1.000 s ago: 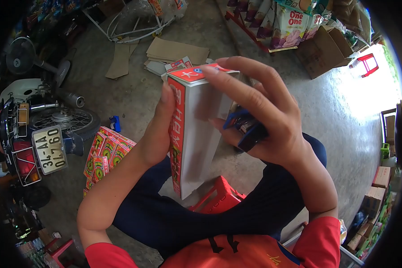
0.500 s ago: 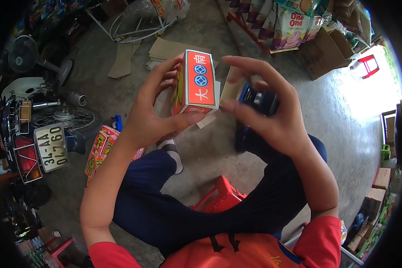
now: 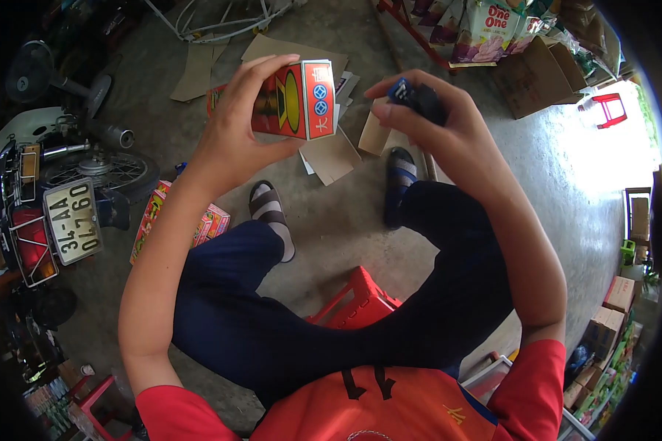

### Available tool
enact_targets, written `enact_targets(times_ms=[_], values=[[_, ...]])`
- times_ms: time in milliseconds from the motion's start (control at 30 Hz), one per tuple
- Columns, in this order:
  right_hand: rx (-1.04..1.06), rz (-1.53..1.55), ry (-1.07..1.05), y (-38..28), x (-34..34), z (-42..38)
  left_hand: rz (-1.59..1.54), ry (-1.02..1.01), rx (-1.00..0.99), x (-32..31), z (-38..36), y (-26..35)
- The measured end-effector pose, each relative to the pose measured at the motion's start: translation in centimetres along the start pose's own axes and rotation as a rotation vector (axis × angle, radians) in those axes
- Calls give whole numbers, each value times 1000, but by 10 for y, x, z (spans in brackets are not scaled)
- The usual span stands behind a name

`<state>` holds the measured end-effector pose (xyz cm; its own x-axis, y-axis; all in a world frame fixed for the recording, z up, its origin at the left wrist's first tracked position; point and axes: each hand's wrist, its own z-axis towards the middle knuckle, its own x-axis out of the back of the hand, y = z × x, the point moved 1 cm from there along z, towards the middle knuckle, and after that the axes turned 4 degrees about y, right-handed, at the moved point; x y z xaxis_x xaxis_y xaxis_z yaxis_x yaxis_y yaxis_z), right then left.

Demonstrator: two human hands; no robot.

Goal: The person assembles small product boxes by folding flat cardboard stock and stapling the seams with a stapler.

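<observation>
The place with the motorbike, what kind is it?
Probably a small shop or storeroom: there are white and purple plastic One One bags, an open brown cardboard box and more brown cartons.

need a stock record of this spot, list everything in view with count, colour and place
printed box: 1, red, yellow, green, left hand
compact tool: 1, blue-black, right hand
flat cardboard: several, brown, floor ahead
patterned boxes: several, red-green, floor left
motorbike: 1, mostly dark, left
fan: 1, grey, upper left
metal frame: 1, white, top
snack bags: several, white-purple, upper right
open carton: 1, brown, upper right
cartons: several, brown, right edge
stools: at least 2, red, between legs and right doorway
left hand: 1, upper centre
right hand: 1, upper centre
legs: 2, dark blue trousers, lower centre
</observation>
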<state>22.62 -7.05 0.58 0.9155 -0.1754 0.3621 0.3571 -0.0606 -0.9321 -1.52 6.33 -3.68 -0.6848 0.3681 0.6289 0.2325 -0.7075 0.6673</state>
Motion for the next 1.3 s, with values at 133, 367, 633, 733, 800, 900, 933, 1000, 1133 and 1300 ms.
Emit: enact_targets(times_ms=[133,367,633,733,800,900,933,1000,1133,1300], values=[[-81,-39,23,11,5,17,164,62,-122,-2,0,-8],[-67,-13,48,23,2,16,173,59,-156,-34,-19,-48],[-64,-47,2,13,6,7,388,-821,407,-41,-72,-80],[54,27,-40,13,6,18,288,-735,421,-33,-62,-84],[93,-134,-169,18,5,46,306,-690,445,-28,-52,-86],[9,-396,-233,38,0,100,455,-744,408,-34,-34,-106],[-59,-485,-262,58,-2,132,573,-804,379,-38,-25,-119],[-58,-588,-284,128,-10,189,807,-881,339,-50,-12,-146],[-309,-494,181,280,-41,198,536,-635,511,-98,-22,-225],[-551,-635,510,437,-87,108,108,-260,769,-173,-58,-270]])
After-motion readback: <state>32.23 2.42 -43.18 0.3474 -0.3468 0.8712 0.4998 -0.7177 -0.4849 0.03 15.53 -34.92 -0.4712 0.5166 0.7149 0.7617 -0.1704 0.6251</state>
